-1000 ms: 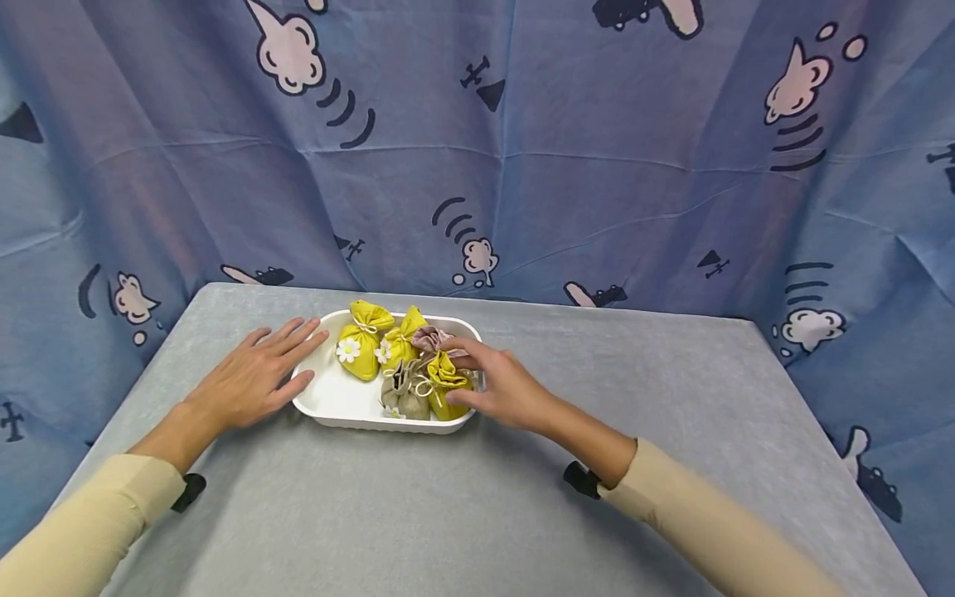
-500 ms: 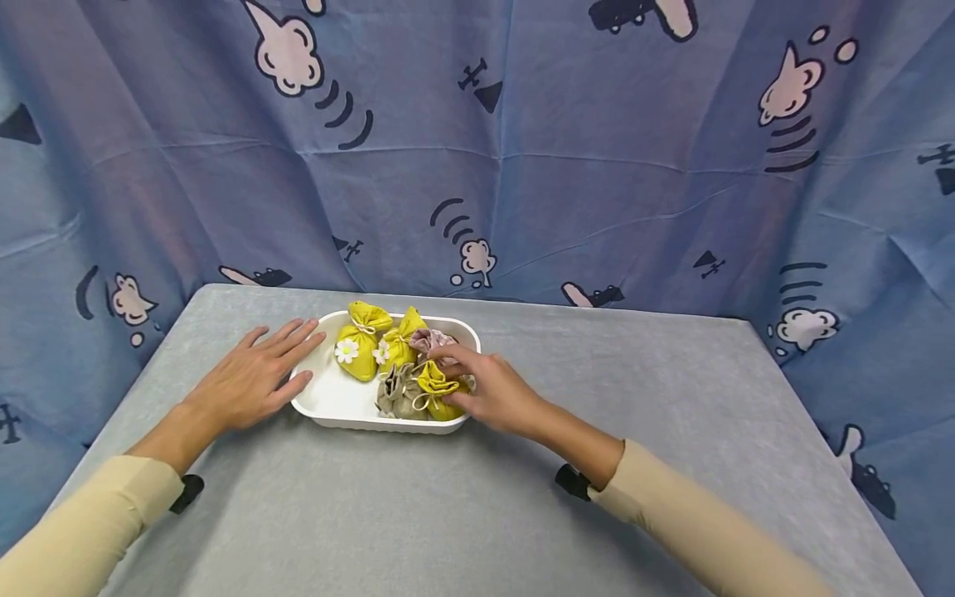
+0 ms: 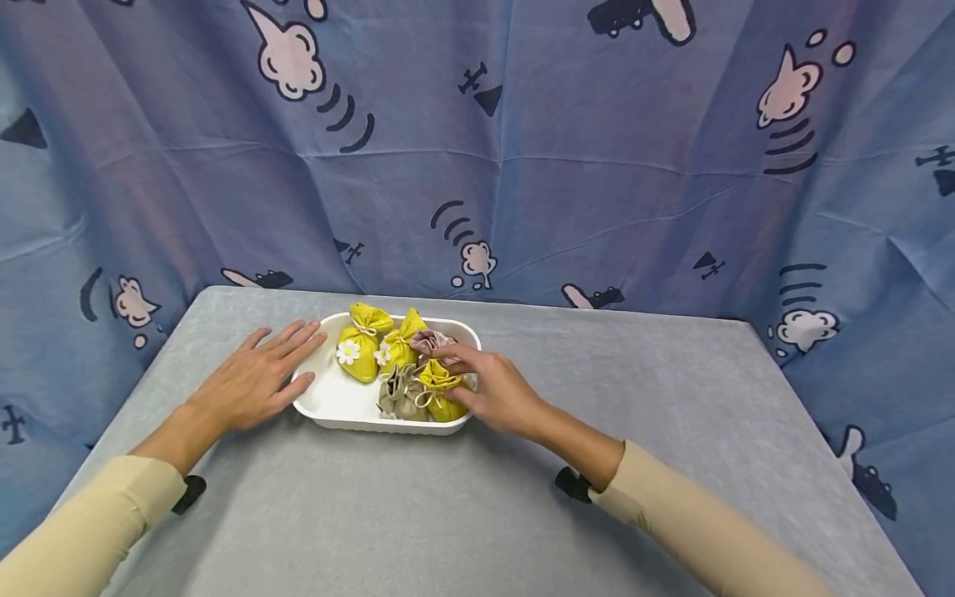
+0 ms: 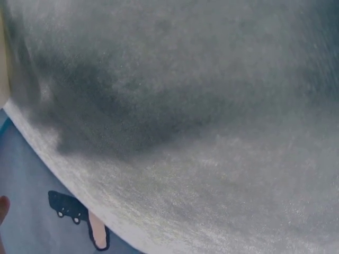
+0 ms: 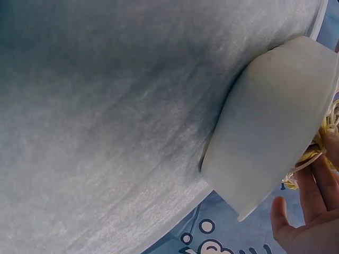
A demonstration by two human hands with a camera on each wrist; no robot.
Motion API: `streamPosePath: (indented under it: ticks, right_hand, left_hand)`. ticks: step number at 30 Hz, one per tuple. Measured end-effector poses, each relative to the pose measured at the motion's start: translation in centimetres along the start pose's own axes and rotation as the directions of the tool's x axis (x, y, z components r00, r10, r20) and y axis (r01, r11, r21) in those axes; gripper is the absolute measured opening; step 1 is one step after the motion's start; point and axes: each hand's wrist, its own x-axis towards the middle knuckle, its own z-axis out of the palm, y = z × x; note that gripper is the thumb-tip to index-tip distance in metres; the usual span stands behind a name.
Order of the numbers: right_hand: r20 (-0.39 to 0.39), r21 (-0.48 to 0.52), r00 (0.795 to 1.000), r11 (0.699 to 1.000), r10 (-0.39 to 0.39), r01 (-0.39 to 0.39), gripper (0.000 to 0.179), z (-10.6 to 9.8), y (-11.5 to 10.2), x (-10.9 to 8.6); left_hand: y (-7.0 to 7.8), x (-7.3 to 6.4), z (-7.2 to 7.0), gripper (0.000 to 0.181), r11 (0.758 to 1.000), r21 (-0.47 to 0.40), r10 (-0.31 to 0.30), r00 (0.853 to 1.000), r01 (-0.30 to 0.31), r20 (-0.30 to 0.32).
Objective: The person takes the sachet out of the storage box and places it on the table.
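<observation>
A white plastic tray (image 3: 339, 400) holds several small drawstring pouches. Two yellow pouches, the left one (image 3: 361, 358) and the middle one (image 3: 401, 347), bear white flowers and lie toward its back. A mauve pouch (image 3: 429, 340) is partly hidden at the right, and a grey-beige pouch (image 3: 404, 392) sits in front. My right hand (image 3: 503, 396) reaches over the tray's right end and grips the front yellow pouch (image 3: 440, 396) between thumb and fingers. In the right wrist view, the fingers (image 5: 310, 193) reach past the tray wall (image 5: 270, 111). My left hand (image 3: 249, 380), fingers straight, rests at the tray's left rim.
The tray stands on a grey cloth-covered table (image 3: 388, 514), toward its back edge. Behind and at both sides hangs a blue patterned curtain (image 3: 597, 224). Each wrist carries a small black camera, the left one (image 3: 191, 493) and the right one (image 3: 573, 482).
My right hand has shifted slightly left, and the front yellow pouch has moved with it against the grey-beige one. My left hand stays at the rim.
</observation>
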Motion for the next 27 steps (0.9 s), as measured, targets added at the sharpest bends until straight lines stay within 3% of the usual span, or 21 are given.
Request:
streamPosePath:
  ticks: [13, 27]
  right_hand:
    - [0.009, -0.040, 0.999, 0.998, -0.046, 0.046, 0.051, -1.1, -0.8, 0.0]
    - [-0.035, -0.073, 0.996, 0.994, -0.084, 0.081, 0.052, -4.8, -2.5, 0.4]
  left_hand:
    - [0.2, 0.0, -0.1, 0.062, 1.000, 0.003, 0.009, 1.000, -0.009, -0.025]
    - [0.1, 0.0, 0.1, 0.061, 1.000, 0.000, 0.001, 1.000, -0.001, -0.013]
